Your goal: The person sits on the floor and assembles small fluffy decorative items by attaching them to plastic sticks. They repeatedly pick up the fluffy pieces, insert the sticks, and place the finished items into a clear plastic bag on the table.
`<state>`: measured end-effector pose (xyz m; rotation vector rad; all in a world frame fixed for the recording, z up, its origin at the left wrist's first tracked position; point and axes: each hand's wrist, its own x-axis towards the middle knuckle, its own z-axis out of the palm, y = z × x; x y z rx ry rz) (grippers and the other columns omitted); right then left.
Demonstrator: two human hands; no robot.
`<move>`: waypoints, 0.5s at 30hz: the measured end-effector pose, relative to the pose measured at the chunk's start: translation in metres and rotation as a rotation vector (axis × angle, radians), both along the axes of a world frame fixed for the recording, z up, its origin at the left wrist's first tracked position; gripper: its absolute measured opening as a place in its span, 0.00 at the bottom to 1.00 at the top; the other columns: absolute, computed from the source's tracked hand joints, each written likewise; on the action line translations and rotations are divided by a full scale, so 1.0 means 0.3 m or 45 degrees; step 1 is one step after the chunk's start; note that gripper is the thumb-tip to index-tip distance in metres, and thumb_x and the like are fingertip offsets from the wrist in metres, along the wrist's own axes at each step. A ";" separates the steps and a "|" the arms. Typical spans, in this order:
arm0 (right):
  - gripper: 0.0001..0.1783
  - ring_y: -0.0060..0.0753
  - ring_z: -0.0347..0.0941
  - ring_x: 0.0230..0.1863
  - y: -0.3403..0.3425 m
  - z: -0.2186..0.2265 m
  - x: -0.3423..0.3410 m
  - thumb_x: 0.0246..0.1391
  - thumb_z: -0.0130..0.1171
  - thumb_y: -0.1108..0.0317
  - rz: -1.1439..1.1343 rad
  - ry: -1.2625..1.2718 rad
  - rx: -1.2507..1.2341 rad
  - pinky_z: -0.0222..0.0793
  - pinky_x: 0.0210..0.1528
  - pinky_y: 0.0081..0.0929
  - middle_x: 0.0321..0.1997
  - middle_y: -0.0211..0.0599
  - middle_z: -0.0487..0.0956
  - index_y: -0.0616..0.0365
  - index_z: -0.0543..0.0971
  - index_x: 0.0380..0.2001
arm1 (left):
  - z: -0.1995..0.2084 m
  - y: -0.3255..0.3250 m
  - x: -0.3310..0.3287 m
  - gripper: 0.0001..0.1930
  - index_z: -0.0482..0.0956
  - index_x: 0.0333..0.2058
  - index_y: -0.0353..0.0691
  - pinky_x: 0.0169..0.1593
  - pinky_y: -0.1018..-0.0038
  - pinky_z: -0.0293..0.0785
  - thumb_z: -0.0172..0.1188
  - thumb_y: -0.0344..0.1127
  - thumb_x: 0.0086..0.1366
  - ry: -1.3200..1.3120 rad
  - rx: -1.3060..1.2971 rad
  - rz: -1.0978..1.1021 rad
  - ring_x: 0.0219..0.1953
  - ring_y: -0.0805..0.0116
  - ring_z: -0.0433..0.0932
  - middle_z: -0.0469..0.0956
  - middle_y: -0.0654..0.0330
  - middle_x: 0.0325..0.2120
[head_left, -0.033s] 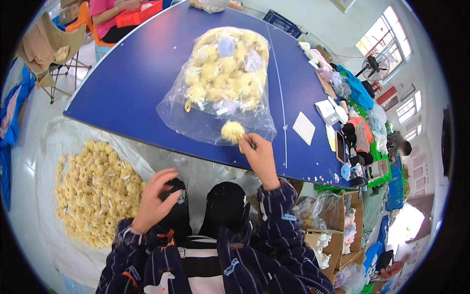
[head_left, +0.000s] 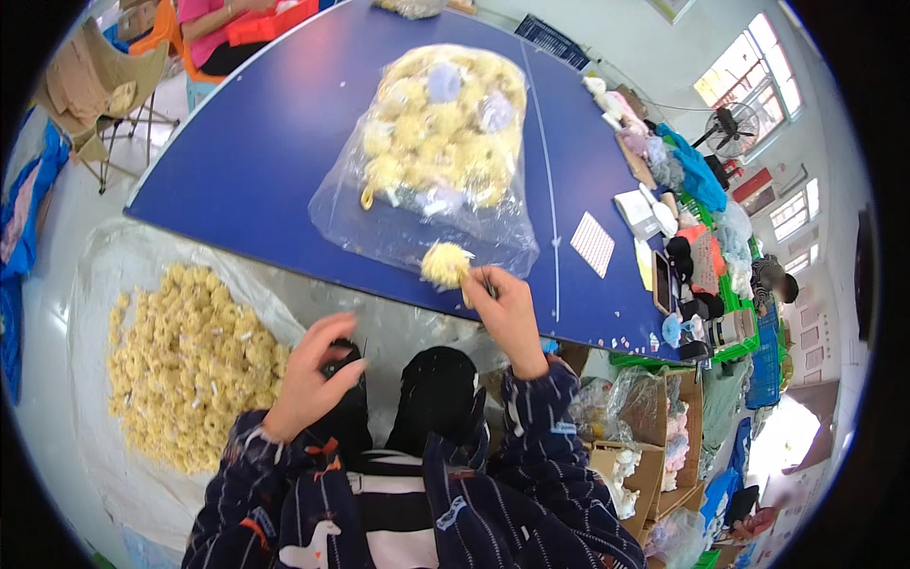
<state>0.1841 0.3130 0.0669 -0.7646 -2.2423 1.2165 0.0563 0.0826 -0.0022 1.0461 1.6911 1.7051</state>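
Observation:
Between the thumb and fingers of my right hand [head_left: 507, 308] is a fluffy pale-yellow pompom-like piece [head_left: 445, 266], held over the near edge of the blue table. Something small and dark, mostly hidden, also shows in that hand's grip. Just beyond lies a clear plastic bag [head_left: 346, 223] full of yellow fluffy rings [head_left: 431, 128], with a few lilac pieces among them. My left hand [head_left: 313, 375] hovers above my lap with fingers apart and holds nothing. To its left, a large heap of similar yellow pieces [head_left: 194, 365] rests on a pale plastic sheet [head_left: 90, 417] on the floor.
The blue table [head_left: 256, 171] curves around in front of me. On its right side lie a dotted card [head_left: 592, 245], a phone [head_left: 661, 280] and assorted plush bits. Open cardboard boxes [head_left: 649, 455] stand at my right. Another person [head_left: 204, 33] sits at the far left.
My left hand has shifted slightly right, toward the table. The yellow piece in my right hand has tilted a little to the left.

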 end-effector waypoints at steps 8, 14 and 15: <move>0.09 0.09 0.54 0.16 -0.158 -0.047 0.168 0.55 0.53 0.67 0.200 0.437 -1.432 0.46 0.17 0.11 0.29 0.26 0.72 0.61 0.74 0.35 | -0.018 0.152 0.157 0.21 0.64 0.51 0.35 0.49 0.74 0.71 0.55 0.23 0.58 -0.942 0.281 -0.328 0.46 0.71 0.72 0.71 0.59 0.45; 0.12 0.17 0.64 0.25 -0.220 -0.134 0.141 0.47 0.60 0.73 0.127 0.179 -0.166 0.60 0.27 0.16 0.33 0.29 0.73 0.62 0.76 0.37 | -0.034 0.149 0.171 0.19 0.63 0.50 0.35 0.46 0.75 0.72 0.53 0.25 0.60 -1.220 0.251 -0.208 0.44 0.70 0.73 0.71 0.58 0.43; 0.10 0.17 0.64 0.24 -0.232 -0.147 0.132 0.48 0.61 0.72 0.079 0.222 -0.185 0.60 0.27 0.17 0.30 0.31 0.73 0.63 0.76 0.35 | -0.038 0.155 0.174 0.20 0.64 0.51 0.34 0.44 0.77 0.73 0.55 0.26 0.60 -1.187 0.260 -0.212 0.43 0.72 0.74 0.72 0.59 0.43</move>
